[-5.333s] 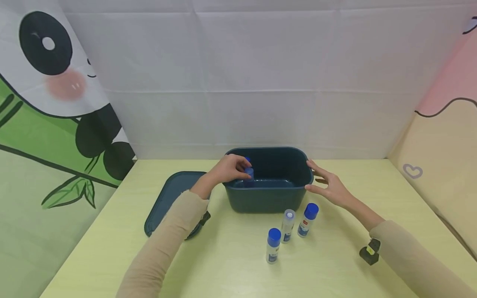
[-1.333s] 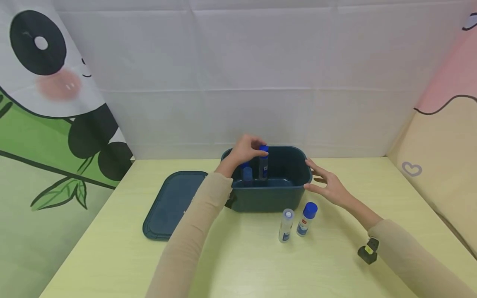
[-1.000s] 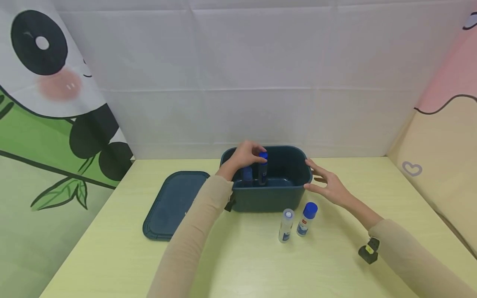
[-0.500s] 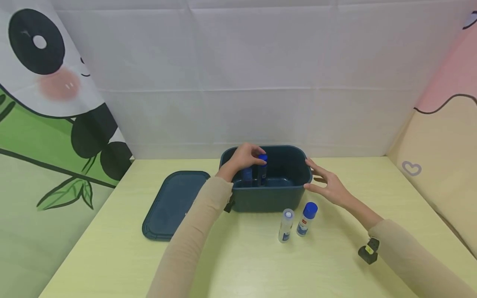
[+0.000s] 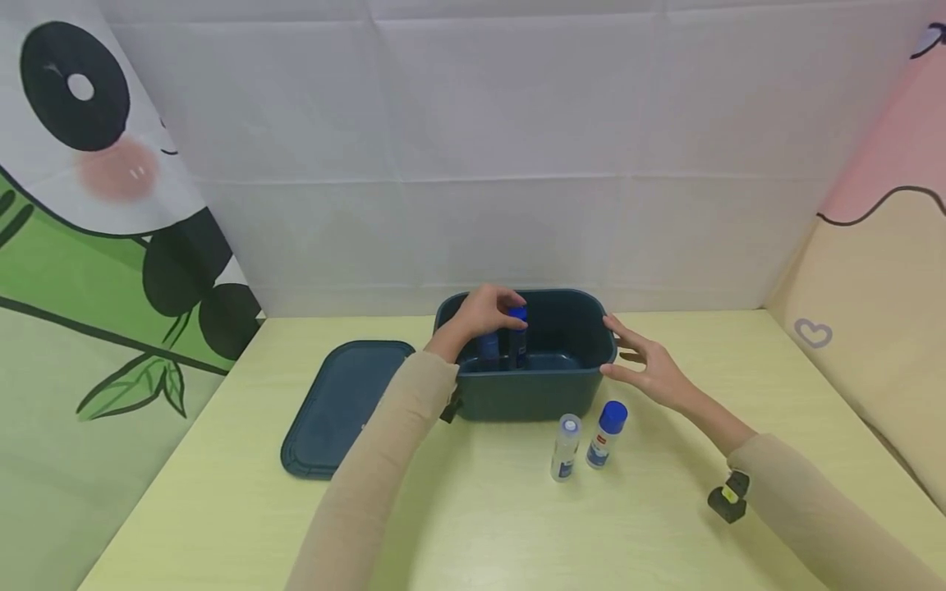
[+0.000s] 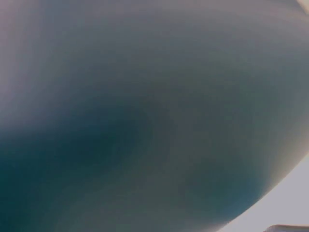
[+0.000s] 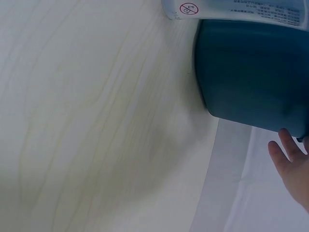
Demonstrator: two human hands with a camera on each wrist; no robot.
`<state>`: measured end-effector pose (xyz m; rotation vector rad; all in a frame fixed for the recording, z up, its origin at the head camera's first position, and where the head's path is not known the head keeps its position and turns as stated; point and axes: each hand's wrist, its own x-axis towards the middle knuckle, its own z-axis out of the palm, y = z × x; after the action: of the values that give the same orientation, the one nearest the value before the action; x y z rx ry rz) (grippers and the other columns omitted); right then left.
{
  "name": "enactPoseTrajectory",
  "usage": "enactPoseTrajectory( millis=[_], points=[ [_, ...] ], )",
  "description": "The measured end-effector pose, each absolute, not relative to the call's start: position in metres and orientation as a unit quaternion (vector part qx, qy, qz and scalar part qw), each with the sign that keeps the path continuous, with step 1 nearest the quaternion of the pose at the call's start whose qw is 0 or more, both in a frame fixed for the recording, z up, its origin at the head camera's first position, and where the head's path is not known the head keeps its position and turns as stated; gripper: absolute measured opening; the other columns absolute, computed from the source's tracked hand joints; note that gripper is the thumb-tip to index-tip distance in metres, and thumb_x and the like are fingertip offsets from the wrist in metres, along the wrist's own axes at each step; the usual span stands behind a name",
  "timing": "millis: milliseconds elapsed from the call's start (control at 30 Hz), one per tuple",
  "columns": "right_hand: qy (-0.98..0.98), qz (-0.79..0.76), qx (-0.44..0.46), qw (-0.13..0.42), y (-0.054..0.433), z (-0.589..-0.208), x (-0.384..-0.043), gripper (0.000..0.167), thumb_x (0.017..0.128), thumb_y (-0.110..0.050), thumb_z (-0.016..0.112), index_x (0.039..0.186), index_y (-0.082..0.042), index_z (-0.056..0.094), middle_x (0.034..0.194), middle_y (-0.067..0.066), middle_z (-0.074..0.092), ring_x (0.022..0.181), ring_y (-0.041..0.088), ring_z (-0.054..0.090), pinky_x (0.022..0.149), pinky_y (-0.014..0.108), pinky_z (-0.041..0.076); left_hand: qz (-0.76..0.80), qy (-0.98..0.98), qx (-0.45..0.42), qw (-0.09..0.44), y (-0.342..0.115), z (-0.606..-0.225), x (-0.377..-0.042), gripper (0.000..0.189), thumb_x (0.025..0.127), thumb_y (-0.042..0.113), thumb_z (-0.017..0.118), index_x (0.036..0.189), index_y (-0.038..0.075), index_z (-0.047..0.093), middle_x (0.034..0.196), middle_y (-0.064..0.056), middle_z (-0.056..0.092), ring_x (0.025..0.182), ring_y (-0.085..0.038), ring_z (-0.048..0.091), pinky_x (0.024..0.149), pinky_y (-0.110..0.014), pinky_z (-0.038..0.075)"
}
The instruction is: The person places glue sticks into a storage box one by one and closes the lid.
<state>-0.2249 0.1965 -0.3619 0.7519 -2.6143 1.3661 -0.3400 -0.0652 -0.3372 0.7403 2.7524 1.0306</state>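
Note:
Inside the dark teal bin [image 5: 528, 398], my left hand [image 5: 484, 313] pinches the blue cap of an upright glue stick [image 5: 521, 345]. Another glue stick [image 5: 489, 346] stands just left of it, partly behind the hand. My right hand [image 5: 654, 373] touches the bin's right rim with extended fingers and thumb. In front of the bin, a clear-topped glue stick [image 5: 566, 447] and a blue-capped glue stick [image 5: 607, 435] stand on the table. The right wrist view shows the bin's side [image 7: 251, 72] and fingertips [image 7: 285, 150] at its edge. The left wrist view is a dark blur.
A dark teal lid [image 5: 343, 410] lies flat on the table [image 5: 480, 525] left of the bin, partly under the left forearm. Behind the bin hangs a white cloth [image 5: 414, 230]. Printed cloth panels stand at both sides.
The glue stick that stood nearest the front of the table is now in the bin, lowered by my left hand beside the other one. My right hand stays at the rim.

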Motion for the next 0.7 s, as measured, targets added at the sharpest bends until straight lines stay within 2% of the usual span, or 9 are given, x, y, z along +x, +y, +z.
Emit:
enactPoseTrajectory(
  millis=[300, 500, 700],
  points=[
    [-0.857, 0.45, 0.247, 0.048, 0.195, -0.36, -0.222, 0.066, 0.083, 0.001, 0.059, 0.139, 0.008, 0.024, 0.144, 0.029, 0.018, 0.117, 0.051, 0.038, 0.094, 0.059, 0.034, 0.334, 0.904, 0.266, 0.019, -0.067, -0.308, -0.32, 0.04, 0.08, 0.024, 0.071, 0.117, 0.011, 0.061, 0.122, -0.005, 0.056, 0.113, -0.022, 0.051, 0.092, -0.036, 0.043],
    [-0.856, 0.45, 0.249, 0.047, 0.195, -0.36, -0.223, 0.065, 0.084, 0.001, 0.058, 0.139, 0.009, 0.024, 0.143, 0.03, 0.018, 0.117, 0.051, 0.037, 0.094, 0.06, 0.034, 0.344, 0.867, 0.36, -0.018, -0.06, -0.298, -0.283, 0.036, 0.079, 0.022, 0.071, 0.112, 0.01, 0.063, 0.114, -0.005, 0.06, 0.106, -0.02, 0.054, 0.092, -0.036, 0.044],
    [-0.852, 0.454, 0.258, 0.048, 0.202, -0.376, -0.235, 0.068, 0.084, -0.002, 0.06, 0.141, 0.003, 0.024, 0.145, 0.026, 0.018, 0.118, 0.05, 0.038, 0.092, 0.06, 0.035, 0.347, 0.825, 0.445, -0.028, -0.052, -0.313, -0.245, 0.035, 0.079, 0.019, 0.071, 0.11, 0.007, 0.063, 0.111, -0.003, 0.062, 0.103, -0.016, 0.055, 0.09, -0.031, 0.045]
  ],
)
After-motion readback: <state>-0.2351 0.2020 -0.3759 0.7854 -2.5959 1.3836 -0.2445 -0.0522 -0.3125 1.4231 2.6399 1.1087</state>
